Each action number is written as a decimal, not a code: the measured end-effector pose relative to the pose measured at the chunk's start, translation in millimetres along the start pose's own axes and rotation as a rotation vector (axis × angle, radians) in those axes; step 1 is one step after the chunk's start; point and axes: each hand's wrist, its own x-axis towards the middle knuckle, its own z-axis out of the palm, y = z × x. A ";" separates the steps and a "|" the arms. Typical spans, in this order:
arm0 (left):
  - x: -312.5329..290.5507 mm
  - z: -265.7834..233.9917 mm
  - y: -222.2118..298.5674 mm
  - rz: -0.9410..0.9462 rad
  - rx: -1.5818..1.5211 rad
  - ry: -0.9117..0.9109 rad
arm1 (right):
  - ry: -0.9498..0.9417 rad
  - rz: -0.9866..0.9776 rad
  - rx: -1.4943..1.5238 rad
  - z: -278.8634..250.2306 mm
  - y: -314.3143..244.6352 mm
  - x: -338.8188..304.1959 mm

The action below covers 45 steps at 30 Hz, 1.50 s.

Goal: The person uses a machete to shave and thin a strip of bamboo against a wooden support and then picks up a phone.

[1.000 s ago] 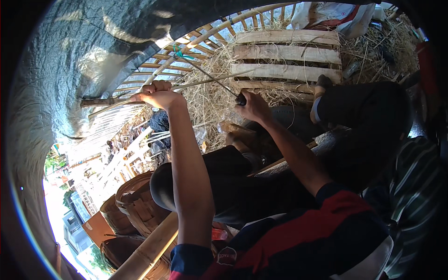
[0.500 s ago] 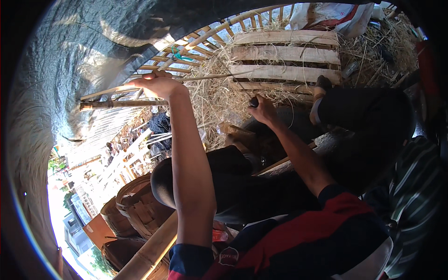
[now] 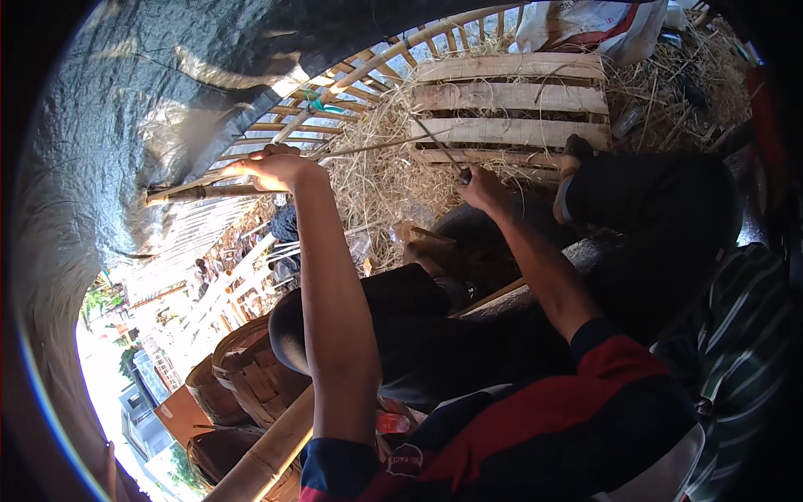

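My left hand (image 3: 280,169) is raised at the left, closed around a long thin bamboo strip (image 3: 368,148). The strip runs from near the dark plastic sheet at the left to the edge of the slatted wooden crate. My right hand (image 3: 485,192), lower and nearer the middle, grips a knife (image 3: 441,147) by its black handle. The narrow blade points up and to the left, and its upper part appears to cross or lie close to the strip's far end; I cannot tell whether they touch.
Behind my hands stands a slatted wooden crate (image 3: 510,96) with straw-like shavings (image 3: 376,188) around it. A bamboo fence (image 3: 335,88) curves beyond. Woven baskets (image 3: 259,372) and a thick bamboo pole (image 3: 268,452) are at the lower left. A dark plastic sheet (image 3: 125,109) hangs at the left.
My left hand has shifted slightly left and down with the strip. My right hand has moved a little right, and the knife blade now shows more plainly, angled up and left.
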 end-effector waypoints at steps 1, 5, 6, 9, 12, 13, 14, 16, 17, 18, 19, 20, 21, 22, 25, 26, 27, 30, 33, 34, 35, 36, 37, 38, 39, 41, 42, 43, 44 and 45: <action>-3.3 7.9 1.1 0.002 -0.078 0.073 | -0.003 0.004 0.000 -2.5 -16.4 -6.5; -1.0 9.2 -1.0 0.055 0.016 0.163 | 0.033 -0.175 0.165 -8.1 -66.0 -26.9; 0.6 7.7 -1.6 0.055 0.017 0.165 | 0.027 -0.206 0.186 -9.3 -70.9 -28.8; 5.3 2.3 -3.2 0.082 0.018 0.068 | 0.069 -0.132 0.119 2.8 -27.5 -26.2; 20.2 -5.3 -10.1 0.099 -0.022 0.091 | 0.077 -0.017 0.033 17.1 60.1 -9.0; 20.9 -6.2 -12.4 0.116 -0.029 0.053 | 0.050 0.030 -0.016 11.5 67.4 -9.4; 21.5 -6.5 -14.6 0.131 -0.037 0.015 | 0.053 0.032 -0.016 15.7 63.5 -1.2; 16.6 -7.9 -4.7 -0.039 0.057 0.004 | 0.088 0.070 -0.158 8.7 16.8 -3.8; 4.7 -6.8 -0.1 0.051 0.095 0.060 | 0.030 0.048 -0.088 2.3 -7.9 -6.4; 6.9 -6.1 -0.1 0.055 0.093 0.064 | 0.028 0.043 -0.088 -1.5 -22.7 -12.0; 10.9 -4.7 -1.1 0.066 0.075 0.067 | 0.018 -0.019 -0.032 -4.0 -35.0 -17.5; 15.0 -5.5 -1.4 0.077 0.058 0.071 | 0.007 -0.081 0.025 -6.9 -46.9 -22.4; 1.4 0.1 3.3 0.064 0.102 0.124 | -0.009 -0.102 0.053 -14.6 -56.4 -28.4; 4.4 -0.6 1.0 0.059 0.107 0.126 | -0.013 -0.097 0.051 -12.8 -53.3 -30.6; 9.1 4.9 -6.2 0.058 0.072 0.088 | 0.059 -0.045 0.050 2.7 -9.4 -22.5; 13.8 3.3 -7.4 0.065 0.068 0.090 | 0.058 -0.053 0.053 3.0 13.3 -17.7; 18.4 2.2 -8.6 0.123 -0.052 0.123 | 0.050 0.013 -0.025 -0.5 34.2 -14.2; -6.3 5.5 -2.0 0.030 -0.047 0.068 | 0.045 0.136 -0.069 -10.0 21.3 -3.4; -5.4 9.8 1.5 0.033 -0.031 -0.026 | 0.022 0.109 -0.041 -16.1 -23.5 -7.5; -5.7 11.5 1.8 0.030 -0.030 -0.025 | -0.001 0.041 -0.044 -16.0 -33.2 -13.0; -5.8 14.2 1.7 0.030 -0.048 -0.027 | -0.003 0.043 -0.045 -18.8 -40.1 -18.5; -4.9 16.0 1.7 0.033 -0.069 -0.028 | 0.003 -0.023 -0.017 -22.6 -46.4 -23.5; -1.9 15.1 0.3 0.036 -0.069 -0.024 | 0.007 -0.091 0.012 -24.4 -50.1 -26.5; 2.8 12.0 -2.3 0.076 -0.014 -0.048 | 0.004 -0.095 0.013 -17.4 -42.3 -27.0; 5.1 15.0 -8.7 0.107 0.035 -0.083 | 0.044 -0.032 -0.010 -8.7 -19.9 -23.2; -14.7 23.4 -11.9 0.118 0.076 -0.085 | 0.036 0.153 -0.109 3.1 34.6 -11.5; -25.7 27.0 -9.6 0.116 0.077 -0.091 | 0.040 0.157 -0.106 -4.0 47.6 -8.1; -32.3 28.6 -4.1 0.117 0.062 -0.076 | -0.021 0.180 -0.102 -13.6 50.9 -6.3; -34.4 29.7 -0.7 0.117 0.048 -0.062 | -0.082 0.204 -0.097 -20.0 50.9 -2.2; -20.8 28.5 -2.8 0.158 0.085 -0.104 | -0.139 0.211 -0.115 -24.2 32.7 -0.9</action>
